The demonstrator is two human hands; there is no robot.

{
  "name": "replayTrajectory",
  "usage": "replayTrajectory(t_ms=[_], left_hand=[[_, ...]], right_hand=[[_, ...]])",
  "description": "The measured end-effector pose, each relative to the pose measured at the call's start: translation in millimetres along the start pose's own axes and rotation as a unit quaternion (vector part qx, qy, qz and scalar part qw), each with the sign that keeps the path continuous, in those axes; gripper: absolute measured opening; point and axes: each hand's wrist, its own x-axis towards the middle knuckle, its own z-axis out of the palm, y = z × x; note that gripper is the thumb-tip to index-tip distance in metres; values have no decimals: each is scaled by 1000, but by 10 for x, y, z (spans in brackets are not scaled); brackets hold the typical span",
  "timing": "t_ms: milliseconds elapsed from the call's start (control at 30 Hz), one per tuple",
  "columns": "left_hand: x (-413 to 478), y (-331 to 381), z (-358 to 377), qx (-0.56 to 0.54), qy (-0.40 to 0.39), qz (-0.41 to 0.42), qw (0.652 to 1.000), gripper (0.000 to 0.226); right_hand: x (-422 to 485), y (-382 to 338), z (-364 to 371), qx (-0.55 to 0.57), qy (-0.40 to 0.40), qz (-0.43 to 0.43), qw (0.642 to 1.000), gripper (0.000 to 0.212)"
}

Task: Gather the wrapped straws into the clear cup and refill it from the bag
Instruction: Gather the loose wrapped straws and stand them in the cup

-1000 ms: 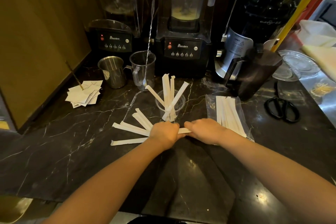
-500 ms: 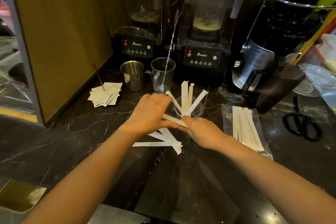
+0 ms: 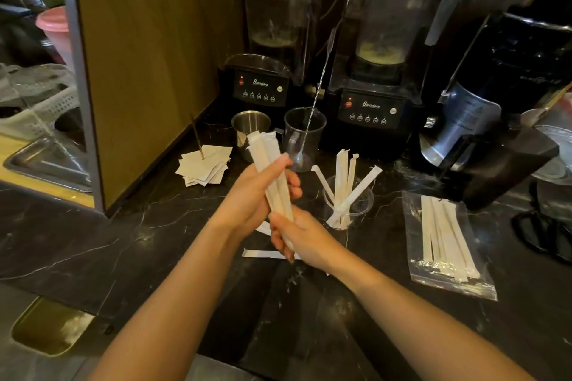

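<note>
A bundle of white paper-wrapped straws [image 3: 268, 161] stands nearly upright above the dark marble counter. My left hand [image 3: 253, 195] grips its middle and my right hand [image 3: 301, 240] grips its lower end. To the right, the short clear cup [image 3: 362, 206] holds several wrapped straws fanned outward. One loose straw [image 3: 261, 254] lies flat on the counter under my hands, and another is partly hidden behind my left wrist. Further right lies the clear plastic bag [image 3: 452, 280] with several wrapped straws inside.
Two black blenders [image 3: 370, 108] line the back wall. A steel cup [image 3: 247, 125] and a clear jug with a long spoon [image 3: 305, 133] stand in front of them. Paper slips on a spike [image 3: 204, 165] lie left, scissors [image 3: 544, 237] far right, a black machine [image 3: 501, 139] back right.
My hands have swept the loose straws off the counter into one bundle and lifted it upright. The camera has shifted left and closer.
</note>
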Motion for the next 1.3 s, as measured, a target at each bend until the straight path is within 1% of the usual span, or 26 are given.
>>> replayTrajectory(t_ms=[67, 167, 233, 300, 400, 467, 533, 567, 633, 733, 800, 900, 1033, 1200, 1300], left_hand=[[25, -51, -34, -1, -6, -23, 1000, 22], [59, -125, -97, -39, -1, -53, 998, 32], [81, -171, -131, -38, 12, -63, 997, 40], [101, -202, -146, -28, 22, -65, 997, 44], [116, -195, -163, -9, 42, -67, 997, 45], [121, -181, -196, 9, 59, -66, 996, 44], [119, -177, -238, 42, 79, -68, 994, 44], [114, -183, -257, 54, 90, -75, 992, 44], [99, -212, -290, 66, 113, -98, 987, 44], [78, -255, -324, 71, 136, -126, 980, 43], [68, -272, -350, 69, 146, -138, 977, 42], [53, -293, -392, 64, 155, -148, 975, 42], [31, -318, -412, 64, 166, -155, 972, 41], [16, -341, -391, 71, 172, -158, 970, 41], [19, -344, -398, 72, 172, -159, 970, 41]], right_hand=[[60, 60, 59, 2, -7, 30, 1000, 28], [130, 103, 106, 2, -22, 57, 998, 29], [156, 125, 120, -9, -32, 65, 997, 28], [177, 156, 122, -30, -37, 58, 997, 24], [201, 186, 93, -56, -33, 45, 997, 10], [209, 179, 35, -70, -13, 54, 996, 21], [210, 213, -39, -99, 22, 65, 993, 39], [206, 255, -74, -139, 46, 73, 987, 47], [189, 385, -115, -249, 81, 96, 960, 59], [145, 579, -88, -391, 71, 141, 907, 72], [133, 653, -68, -440, 63, 177, 878, 80], [155, 694, -78, -458, 64, 214, 860, 84], [222, 676, -110, -453, 68, 229, 859, 81], [335, 604, -100, -474, 36, 240, 846, 81], [378, 582, -69, -485, 10, 238, 841, 74]])
